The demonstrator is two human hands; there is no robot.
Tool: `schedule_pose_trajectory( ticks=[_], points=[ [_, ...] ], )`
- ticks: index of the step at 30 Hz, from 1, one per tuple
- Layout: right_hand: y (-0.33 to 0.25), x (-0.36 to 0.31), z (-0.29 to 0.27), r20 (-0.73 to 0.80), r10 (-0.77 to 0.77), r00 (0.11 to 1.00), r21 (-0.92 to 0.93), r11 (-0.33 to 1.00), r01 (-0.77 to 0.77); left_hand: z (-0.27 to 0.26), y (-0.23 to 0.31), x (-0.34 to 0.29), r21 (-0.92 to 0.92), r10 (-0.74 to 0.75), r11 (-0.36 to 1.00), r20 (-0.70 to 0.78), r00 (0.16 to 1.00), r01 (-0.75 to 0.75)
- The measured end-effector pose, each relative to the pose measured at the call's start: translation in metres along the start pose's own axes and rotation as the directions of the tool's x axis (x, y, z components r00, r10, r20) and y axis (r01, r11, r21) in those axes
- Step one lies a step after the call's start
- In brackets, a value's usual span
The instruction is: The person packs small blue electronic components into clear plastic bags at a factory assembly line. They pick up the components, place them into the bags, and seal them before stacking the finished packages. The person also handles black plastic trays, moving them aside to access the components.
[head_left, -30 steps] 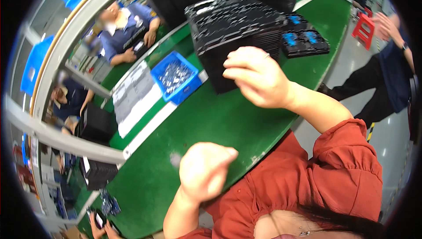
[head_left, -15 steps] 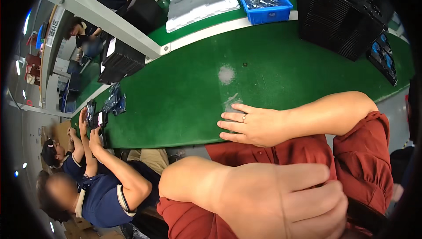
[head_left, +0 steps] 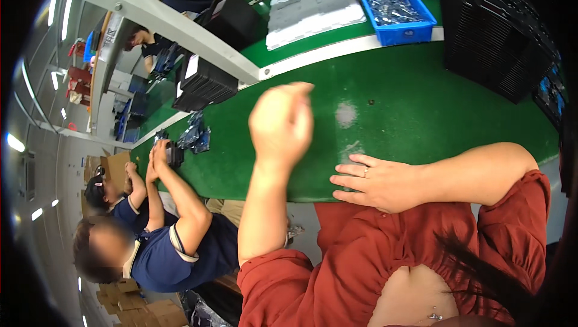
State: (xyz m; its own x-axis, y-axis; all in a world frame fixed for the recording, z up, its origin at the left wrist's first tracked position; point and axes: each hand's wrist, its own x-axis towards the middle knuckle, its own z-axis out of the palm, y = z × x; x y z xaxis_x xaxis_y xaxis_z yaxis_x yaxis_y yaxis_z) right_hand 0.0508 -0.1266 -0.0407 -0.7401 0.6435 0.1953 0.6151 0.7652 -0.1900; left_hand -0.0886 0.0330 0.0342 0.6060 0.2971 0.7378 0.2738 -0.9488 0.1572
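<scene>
My left hand [head_left: 282, 123] is raised above the green table [head_left: 421, 110], fingers curled into a loose fist, and I see nothing in it. My right hand [head_left: 376, 182] lies flat on the table's near edge with the fingers spread and a ring on one finger; it holds nothing. Both arms come out of rust-red sleeves.
A stack of black trays [head_left: 497, 38] stands at the right. A blue bin [head_left: 397, 8] of small metal parts and grey sheets [head_left: 310, 8] lie beyond a white strip. A person in a dark blue shirt [head_left: 174, 249] works at the left with small parts [head_left: 195, 137].
The view swung left along the table. My right hand came down from near the black trays to rest on the table edge. My left hand has risen from my lap above the table.
</scene>
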Motion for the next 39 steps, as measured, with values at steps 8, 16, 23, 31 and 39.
schedule_pose_trajectory(
  ticks=[8,16,23,31,39],
  points=[
    [0.007,0.008,-0.005,0.013,-0.052,0.999,0.079,0.996,0.051,-0.091,-0.236,-0.09,0.686,-0.805,0.299,-0.193,0.562,0.663],
    [0.011,0.01,-0.011,0.118,-0.01,0.993,0.259,0.966,-0.021,-0.089,-0.292,-0.123,0.703,-0.907,0.128,-0.202,0.369,0.7],
    [0.011,0.01,-0.006,0.07,-0.021,0.997,0.188,0.982,0.008,-0.067,-0.229,-0.123,0.549,-0.852,0.431,-0.016,0.524,0.716],
    [0.007,0.007,-0.003,0.019,-0.008,1.0,0.175,0.984,0.005,-0.003,-0.05,-0.076,0.454,-0.592,0.779,0.307,0.745,0.433],
    [0.009,-0.002,0.001,-0.148,0.046,0.988,0.109,0.994,-0.03,0.032,-0.006,-0.021,0.287,-0.445,0.894,0.486,0.752,0.343]
  ],
)
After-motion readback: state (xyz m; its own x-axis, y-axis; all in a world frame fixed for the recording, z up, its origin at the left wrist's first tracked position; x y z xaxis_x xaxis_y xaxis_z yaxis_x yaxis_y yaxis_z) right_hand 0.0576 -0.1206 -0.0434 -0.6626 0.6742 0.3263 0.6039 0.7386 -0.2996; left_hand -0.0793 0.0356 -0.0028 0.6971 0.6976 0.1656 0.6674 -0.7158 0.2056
